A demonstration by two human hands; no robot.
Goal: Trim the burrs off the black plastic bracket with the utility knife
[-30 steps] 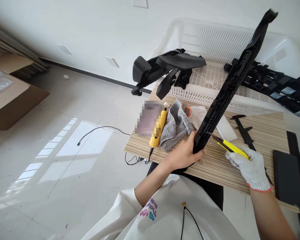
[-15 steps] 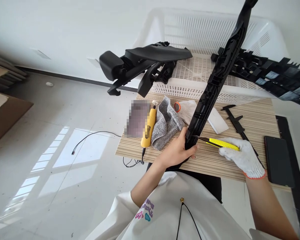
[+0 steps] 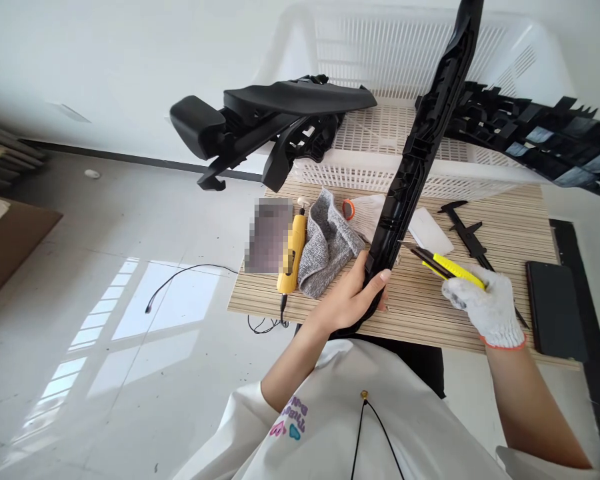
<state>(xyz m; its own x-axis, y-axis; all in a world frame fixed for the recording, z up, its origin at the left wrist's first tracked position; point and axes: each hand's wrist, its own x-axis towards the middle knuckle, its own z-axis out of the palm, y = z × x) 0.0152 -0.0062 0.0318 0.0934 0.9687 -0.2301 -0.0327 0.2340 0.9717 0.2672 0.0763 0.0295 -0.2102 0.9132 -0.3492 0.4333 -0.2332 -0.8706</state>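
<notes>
Since the earlier frame the long black plastic strip (image 3: 420, 140) has swung more upright and the knife blade has come up to its edge.

The bare left hand (image 3: 356, 297) is wrapped around the strip's lower end at centre frame, apparently bracing it above the table (image 3: 510, 227) so its side faces the blade; the gloved right hand (image 3: 483, 303), lower right, is closed around a yellow utility knife (image 3: 443, 265), tip touching the strip just above the left hand; behind, at top, a white basket (image 3: 380, 175) carries more black parts (image 3: 280, 117); a grey cloth (image 3: 325, 243), a yellow tool (image 3: 293, 253), a caliper (image 3: 467, 230) and a dark phone (image 3: 555, 310) lie on the table.
</notes>
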